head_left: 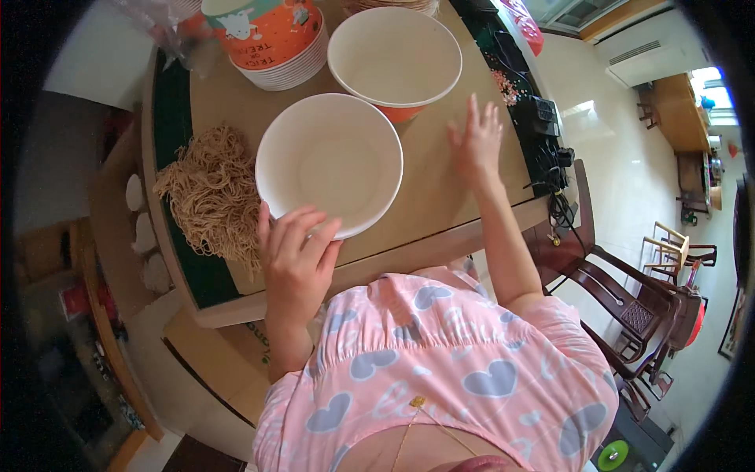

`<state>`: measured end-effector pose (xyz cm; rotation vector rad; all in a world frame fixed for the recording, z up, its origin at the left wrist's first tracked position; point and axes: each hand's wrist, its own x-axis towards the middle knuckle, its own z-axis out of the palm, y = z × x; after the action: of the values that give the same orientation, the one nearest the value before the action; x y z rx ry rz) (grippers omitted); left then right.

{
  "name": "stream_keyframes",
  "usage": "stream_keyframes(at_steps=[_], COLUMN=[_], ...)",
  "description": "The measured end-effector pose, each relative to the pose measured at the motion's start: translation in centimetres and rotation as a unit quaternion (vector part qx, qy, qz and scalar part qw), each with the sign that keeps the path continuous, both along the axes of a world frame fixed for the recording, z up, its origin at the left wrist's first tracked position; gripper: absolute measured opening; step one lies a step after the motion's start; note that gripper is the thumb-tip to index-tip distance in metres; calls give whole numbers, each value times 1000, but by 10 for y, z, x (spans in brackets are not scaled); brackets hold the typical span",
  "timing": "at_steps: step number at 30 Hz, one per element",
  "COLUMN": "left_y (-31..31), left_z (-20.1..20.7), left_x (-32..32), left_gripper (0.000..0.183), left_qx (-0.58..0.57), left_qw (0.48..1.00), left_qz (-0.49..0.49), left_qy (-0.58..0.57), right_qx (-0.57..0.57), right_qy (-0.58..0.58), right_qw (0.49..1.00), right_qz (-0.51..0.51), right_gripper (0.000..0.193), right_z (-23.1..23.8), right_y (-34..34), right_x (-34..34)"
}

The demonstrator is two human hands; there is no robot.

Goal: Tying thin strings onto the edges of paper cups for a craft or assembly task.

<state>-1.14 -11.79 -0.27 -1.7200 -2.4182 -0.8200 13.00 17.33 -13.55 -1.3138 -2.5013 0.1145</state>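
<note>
A white-lined paper tub [330, 161] stands upright in front of me, with nothing to be seen inside. My left hand [292, 259] is at its near left rim, fingers spread and slightly bent, the fingertips overlapping the edge; firm contact cannot be made out. Just behind, to the right, is a second paper tub [395, 59], its orange outside showing below the rim. My right hand [477, 145] reaches over the table to the right of both tubs, fingers apart and holding nothing. Left of the nearer tub lies a heap of tan paper shred or string [211, 193].
At the back left, a stack of nested orange printed tubs [271, 39] stands beside clear plastic wrapping [161, 31]. Black cables and adapters [543, 118] run along the right table edge [511, 212]. Dark wooden chairs [637, 307] stand on the right.
</note>
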Motion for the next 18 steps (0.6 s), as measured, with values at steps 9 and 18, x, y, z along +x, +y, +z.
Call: stream_keyframes(at_steps=[9,18], left_y=[10,13], left_z=[5,-4], left_x=[4,-12], left_gripper=[30,20], left_qx=[8,18], left_qw=[999,999], left_qz=[-33,28], left_qy=[-8,3], right_qx=[-38,71], right_qy=[-17,149], right_qw=[995,946], right_qz=[-88,280], right_gripper=[68,35], right_z=[0,116], right_y=[17,-16], right_x=[10,-29])
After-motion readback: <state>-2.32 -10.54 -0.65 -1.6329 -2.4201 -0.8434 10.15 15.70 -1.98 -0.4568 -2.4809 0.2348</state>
